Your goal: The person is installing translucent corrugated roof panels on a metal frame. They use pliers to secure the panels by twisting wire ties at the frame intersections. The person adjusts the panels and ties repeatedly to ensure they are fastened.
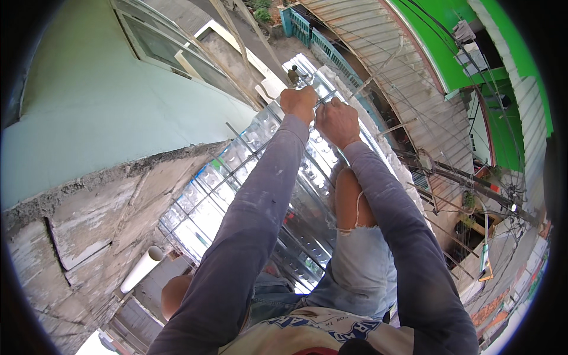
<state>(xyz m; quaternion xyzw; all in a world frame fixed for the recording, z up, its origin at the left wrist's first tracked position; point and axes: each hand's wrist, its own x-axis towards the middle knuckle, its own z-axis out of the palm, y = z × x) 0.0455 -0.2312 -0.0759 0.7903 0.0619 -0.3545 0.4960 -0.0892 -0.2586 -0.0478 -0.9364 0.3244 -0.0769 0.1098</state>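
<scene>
The left hand was bent at the wrist with its back turned up, its fingers curled under and out of sight; how tightly they closed, or on what, could not be told. Just beside it, the right hand was bunched in much the same way, knuckles outward, and its hold was hidden too. Both hands were low over the far part of the metal bars, which ran beneath them and back toward the person's legs.

The bars crossed one another in an open grid over shiny, ribbed metal sheeting. As far as could be judged, the sheeting was down and the bars were already laid both ways across much of it; whether their crossings were fastened was too small to tell, and no poured layer covered them, so the surface looked unfinished.

Nearer the body, a bare knee showed through torn jeans, just left of the right forearm. To the left rose a pale green wall above rough masonry, with a white pipe below. Beyond, on the right, lay a rusty corrugated roof and a bright green building.
</scene>
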